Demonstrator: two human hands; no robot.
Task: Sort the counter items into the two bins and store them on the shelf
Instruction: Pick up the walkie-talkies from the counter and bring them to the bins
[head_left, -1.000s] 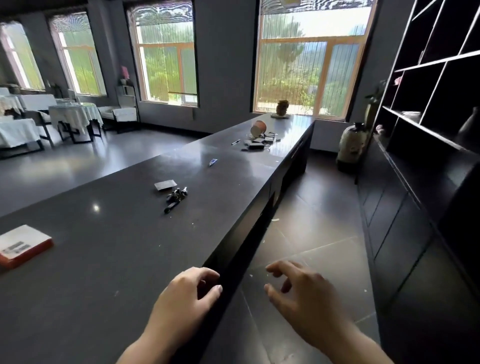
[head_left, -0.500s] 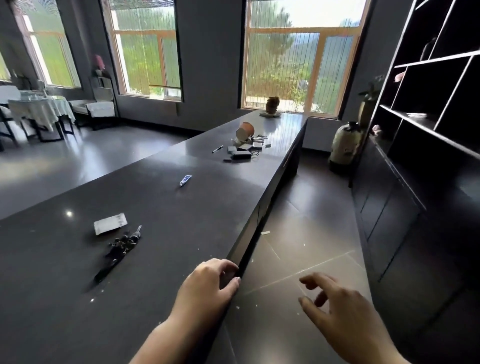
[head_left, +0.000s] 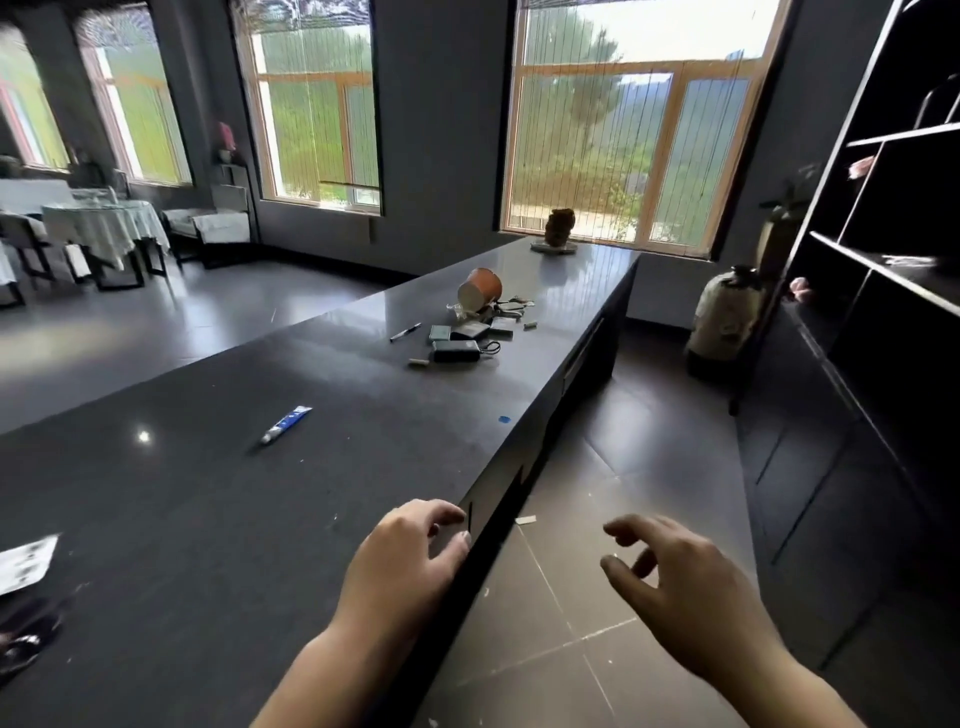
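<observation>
The left hand (head_left: 402, 564) rests at the near right edge of the dark counter (head_left: 218, 499), fingers loosely curled over the edge and holding nothing. The right hand (head_left: 685, 582) hangs over the floor just right of the counter, fingers relaxed and slightly bent, thumb apart, also holding nothing. Both forearms reach in from the near edge of the view.

The counter items lie well apart from both hands. A small blue and white tube (head_left: 286, 424) lies on the counter, far and left of the left hand, its long axis running from near left to far right, cap end at the near left. Farther along, a cluster sits near the right edge: a tipped orange cup (head_left: 480, 289) with its open mouth facing near left, a dark box with a cord (head_left: 457, 351), and a pen (head_left: 405, 332) to their left, lying near left to far right. A white card (head_left: 23, 564) lies at the near left. The dark shelf (head_left: 883, 270) stands at the right.
</observation>
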